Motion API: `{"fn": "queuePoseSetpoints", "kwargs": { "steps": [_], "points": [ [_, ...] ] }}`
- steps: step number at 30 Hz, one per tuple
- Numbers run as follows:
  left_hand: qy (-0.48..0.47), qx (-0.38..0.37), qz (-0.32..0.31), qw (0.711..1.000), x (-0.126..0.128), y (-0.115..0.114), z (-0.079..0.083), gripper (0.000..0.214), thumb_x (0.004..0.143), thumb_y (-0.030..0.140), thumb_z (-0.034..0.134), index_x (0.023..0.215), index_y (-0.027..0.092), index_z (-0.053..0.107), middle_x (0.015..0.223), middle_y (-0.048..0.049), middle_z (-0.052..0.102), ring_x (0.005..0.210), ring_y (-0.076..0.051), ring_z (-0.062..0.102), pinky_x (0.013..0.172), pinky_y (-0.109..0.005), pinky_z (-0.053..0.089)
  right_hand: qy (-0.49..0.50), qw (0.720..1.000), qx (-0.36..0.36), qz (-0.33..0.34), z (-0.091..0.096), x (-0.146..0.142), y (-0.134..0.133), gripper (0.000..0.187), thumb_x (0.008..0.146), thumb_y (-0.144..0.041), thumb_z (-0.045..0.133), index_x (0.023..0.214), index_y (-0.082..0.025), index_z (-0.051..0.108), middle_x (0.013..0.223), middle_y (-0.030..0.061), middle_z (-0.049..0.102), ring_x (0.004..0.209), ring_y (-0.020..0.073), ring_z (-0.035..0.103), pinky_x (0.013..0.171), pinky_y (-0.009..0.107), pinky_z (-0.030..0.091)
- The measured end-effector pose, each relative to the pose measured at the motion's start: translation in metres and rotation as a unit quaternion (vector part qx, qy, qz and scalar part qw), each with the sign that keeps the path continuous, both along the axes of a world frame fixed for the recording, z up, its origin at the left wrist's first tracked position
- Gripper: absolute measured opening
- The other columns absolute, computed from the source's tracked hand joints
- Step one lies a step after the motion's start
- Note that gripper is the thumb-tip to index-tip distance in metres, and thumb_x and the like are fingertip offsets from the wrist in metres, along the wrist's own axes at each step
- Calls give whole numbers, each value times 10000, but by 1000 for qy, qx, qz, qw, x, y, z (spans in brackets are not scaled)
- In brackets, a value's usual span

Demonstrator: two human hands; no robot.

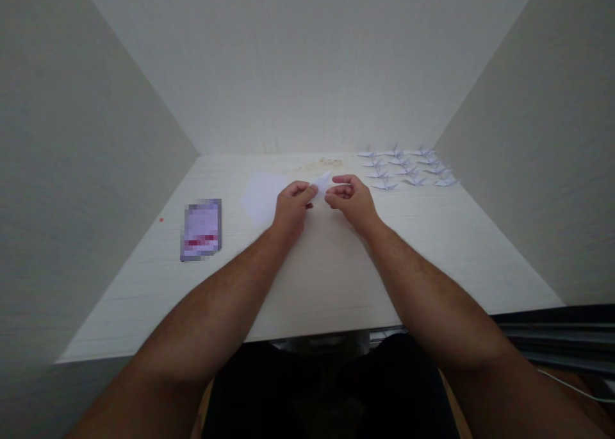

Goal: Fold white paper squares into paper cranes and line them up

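Both my hands meet over the middle of the white table [336, 279]. My left hand [292, 206] and my right hand [352, 199] each pinch one end of a small white folded piece of paper [321, 182], held just above the tabletop. The fingers of both hands are curled in. A flat white sheet of paper [262, 197] lies on the table just left of my left hand, partly hidden by it.
Several small folded paper cranes [407, 167] stand in rows at the back right of the table. A purple packet [201, 229] lies flat at the left. White walls close the table in on three sides. A faint stain [319, 165] marks the far middle.
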State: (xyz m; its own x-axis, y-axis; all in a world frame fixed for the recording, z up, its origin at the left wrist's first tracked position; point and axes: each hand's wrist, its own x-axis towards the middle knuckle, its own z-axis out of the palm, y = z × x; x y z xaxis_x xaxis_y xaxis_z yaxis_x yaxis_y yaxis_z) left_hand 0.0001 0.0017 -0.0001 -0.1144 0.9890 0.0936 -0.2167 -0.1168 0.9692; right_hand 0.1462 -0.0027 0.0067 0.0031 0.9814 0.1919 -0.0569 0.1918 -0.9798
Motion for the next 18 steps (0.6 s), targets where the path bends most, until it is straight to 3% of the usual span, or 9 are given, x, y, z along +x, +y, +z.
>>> {"fn": "queuePoseSetpoints", "kwargs": {
  "steps": [3, 6, 12, 15, 18],
  "points": [
    [-3, -1, -6, 1000, 1, 0, -1, 218, 647, 341, 765, 702, 193, 614, 674, 32, 581, 599, -90, 509, 562, -214, 414, -26, 1000, -4, 4, -1, -1, 0, 259, 643, -321, 746, 813, -195, 595, 623, -30, 648, 563, 120, 592, 567, 275, 482],
    [31, 10, -17, 999, 3, -4, 0, 175, 643, 293, 759, 723, 187, 645, 633, 34, 588, 571, -89, 496, 557, -218, 399, -31, 999, 16, -16, -1, 1, 1, 177, 649, -298, 729, 735, -193, 616, 589, -27, 636, 542, 122, 585, 542, 271, 472],
    [124, 39, -24, 991, 4, -10, 6, 124, 671, 287, 735, 663, 186, 665, 585, 34, 597, 529, -94, 488, 519, -226, 380, -109, 990, 71, -50, -3, 3, 1, 127, 706, -270, 681, 810, -202, 707, 649, -20, 665, 584, 129, 588, 586, 290, 488],
    [124, 27, -9, 992, 4, -10, 7, 154, 680, 287, 728, 626, 182, 629, 525, 37, 567, 459, -82, 449, 452, -221, 338, -132, 983, 101, -76, -5, 3, -1, 195, 719, -253, 689, 907, -211, 719, 725, -8, 695, 653, 143, 626, 666, 314, 525],
    [103, 20, -5, 995, 5, -10, 6, 153, 682, 277, 726, 642, 177, 616, 542, 14, 608, 473, -100, 526, 442, -221, 379, -168, 970, 135, -114, -7, 3, -2, 161, 736, -246, 695, 893, -222, 722, 789, 12, 717, 719, 164, 653, 741, 348, 542]
  ]
}}
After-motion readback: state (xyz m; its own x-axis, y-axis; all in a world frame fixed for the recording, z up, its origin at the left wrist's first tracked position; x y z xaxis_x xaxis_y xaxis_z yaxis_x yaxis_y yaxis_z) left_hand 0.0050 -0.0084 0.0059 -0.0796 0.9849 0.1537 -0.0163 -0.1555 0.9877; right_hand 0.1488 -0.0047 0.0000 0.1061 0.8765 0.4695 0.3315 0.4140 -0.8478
